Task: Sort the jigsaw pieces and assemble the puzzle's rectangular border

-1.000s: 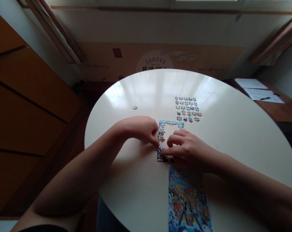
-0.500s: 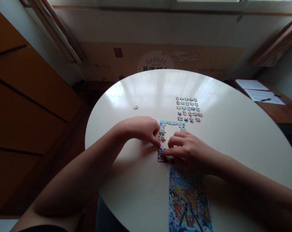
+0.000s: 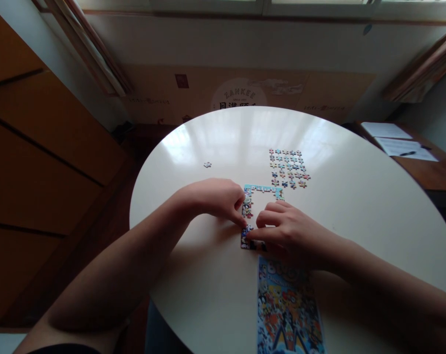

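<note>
A jigsaw puzzle (image 3: 247, 197) lies on the white table as a partly assembled border, with bare tabletop in its middle. My left hand (image 3: 223, 199) rests along its left side, fingers bent and the thumb stretched apart from them, its tip at a gap in the left border. From the right, my right hand (image 3: 287, 223) reaches over the puzzle. Its index fingertip presses the lower left pieces (image 3: 246, 240), while the other fingers are loosely bent. Nothing shows gripped in either hand. My right hand covers much of the right and bottom border.
Loose puzzle pieces (image 3: 289, 167) lie in rows beyond the puzzle. A single piece (image 3: 207, 164) sits apart at the far left. Nearest me is a colourful picture sheet (image 3: 289, 309). Papers (image 3: 405, 147) and a pen lie on a side desk at right.
My left thumb tip has shifted very slightly right and down along the left border. My right hand stays almost in place, and the loose pieces lie as before.
</note>
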Motion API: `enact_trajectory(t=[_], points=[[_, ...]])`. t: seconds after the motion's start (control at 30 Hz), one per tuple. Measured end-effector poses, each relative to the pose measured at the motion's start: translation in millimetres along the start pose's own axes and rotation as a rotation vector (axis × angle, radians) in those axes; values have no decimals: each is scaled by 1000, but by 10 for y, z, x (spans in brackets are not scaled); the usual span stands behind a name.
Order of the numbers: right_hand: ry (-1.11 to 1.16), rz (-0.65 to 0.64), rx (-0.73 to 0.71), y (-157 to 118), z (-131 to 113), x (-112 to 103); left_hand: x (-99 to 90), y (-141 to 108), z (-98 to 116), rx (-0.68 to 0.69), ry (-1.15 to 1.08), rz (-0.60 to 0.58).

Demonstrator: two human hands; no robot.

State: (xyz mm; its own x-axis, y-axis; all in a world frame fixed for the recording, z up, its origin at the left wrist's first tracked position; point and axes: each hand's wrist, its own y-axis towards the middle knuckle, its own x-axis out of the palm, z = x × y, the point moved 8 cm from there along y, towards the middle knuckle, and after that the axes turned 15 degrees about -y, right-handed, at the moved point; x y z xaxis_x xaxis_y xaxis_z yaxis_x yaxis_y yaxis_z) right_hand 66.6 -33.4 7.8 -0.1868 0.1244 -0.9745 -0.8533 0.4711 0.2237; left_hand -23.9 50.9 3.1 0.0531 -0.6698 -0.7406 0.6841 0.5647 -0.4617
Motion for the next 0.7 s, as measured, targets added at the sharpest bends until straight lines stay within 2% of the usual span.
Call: enact_trajectory(t=[0.4, 0.7], points=[[10, 51, -34, 7, -89, -50, -3, 0, 13, 18, -10, 10], [-49, 30, -39, 7, -132, -63, 1, -17, 31, -7, 6, 6]])
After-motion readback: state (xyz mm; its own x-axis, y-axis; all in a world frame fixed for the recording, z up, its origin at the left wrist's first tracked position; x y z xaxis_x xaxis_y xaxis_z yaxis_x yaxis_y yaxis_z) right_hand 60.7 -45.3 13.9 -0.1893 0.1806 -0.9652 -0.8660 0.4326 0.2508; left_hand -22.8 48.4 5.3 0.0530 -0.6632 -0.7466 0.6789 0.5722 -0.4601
